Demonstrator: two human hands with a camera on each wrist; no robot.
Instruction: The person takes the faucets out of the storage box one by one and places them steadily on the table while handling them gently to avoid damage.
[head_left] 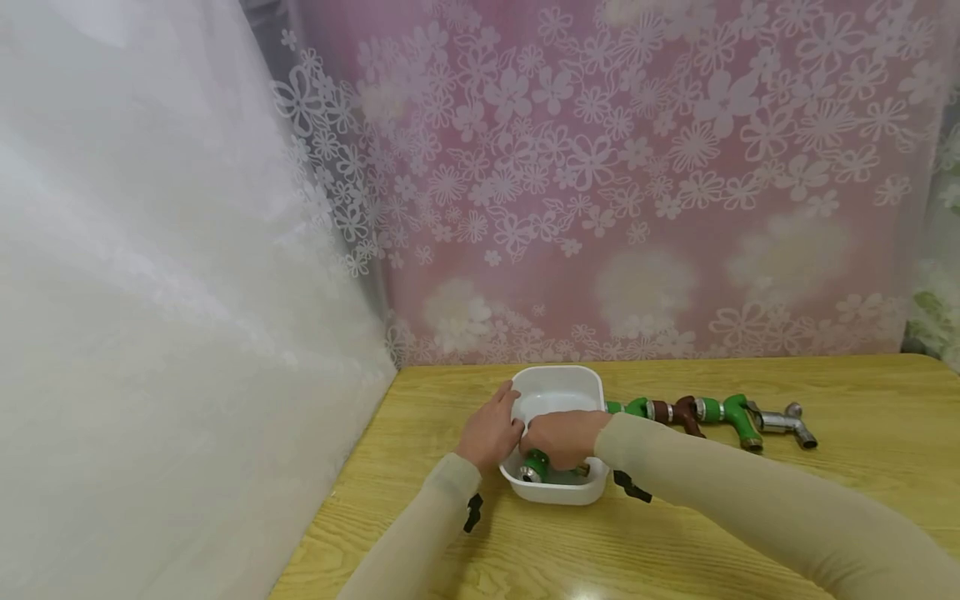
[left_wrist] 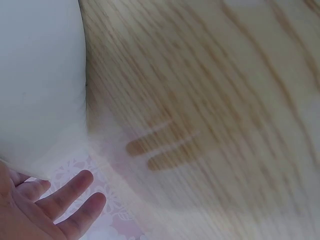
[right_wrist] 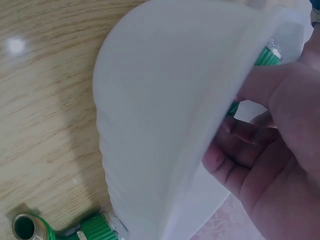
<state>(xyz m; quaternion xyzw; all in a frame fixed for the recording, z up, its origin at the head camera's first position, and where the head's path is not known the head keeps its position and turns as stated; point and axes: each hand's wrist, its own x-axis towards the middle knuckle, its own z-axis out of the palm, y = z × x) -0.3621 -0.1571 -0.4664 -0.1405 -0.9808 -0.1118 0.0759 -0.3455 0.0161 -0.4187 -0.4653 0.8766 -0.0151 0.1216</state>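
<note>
A white plastic tub (head_left: 557,493) stands on the wooden table, its wall filling much of both wrist views. My right hand (head_left: 561,439) reaches inside it and grips a green tap (head_left: 537,461) with a metal end, low in the tub's near part. In the right wrist view the thumb and fingers curl around the green tap (right_wrist: 268,57), partly hidden by the tub wall. At the tub's left rim rests my left hand (head_left: 491,429), thumb side over the edge. Its fingers (left_wrist: 70,195) extend loosely along the outside in the left wrist view.
Right of the tub lies a row of taps: a green tap (head_left: 636,407), a brown tap (head_left: 684,412), another green tap (head_left: 738,414) and a silver metal tap (head_left: 783,422). A pink flowered curtain (head_left: 600,208) hangs behind the table; white sheeting (head_left: 165,333) hangs on the left.
</note>
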